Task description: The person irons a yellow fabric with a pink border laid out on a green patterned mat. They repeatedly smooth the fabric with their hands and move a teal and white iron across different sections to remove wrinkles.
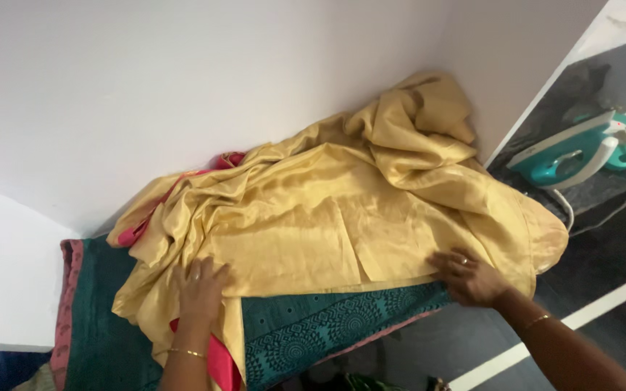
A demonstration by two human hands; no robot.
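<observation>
Both hands are down on the golden satin cloth (327,217) now: the left hand (201,286) lies flat near its front edge with fingers spread apart, clamped on nothing, while the right hand (469,277) presses the hem at the other end, fingers loosely apart and also gripping nothing. It looks like the smoothing step, and the next stroke calls for an even outward sweep to chase the creases bunched toward the wall. The cloth lies over a teal patterned spread (327,326), pink fabric (222,366) peeking beneath, and a teal iron (574,156) stands well apart at the far right.
</observation>
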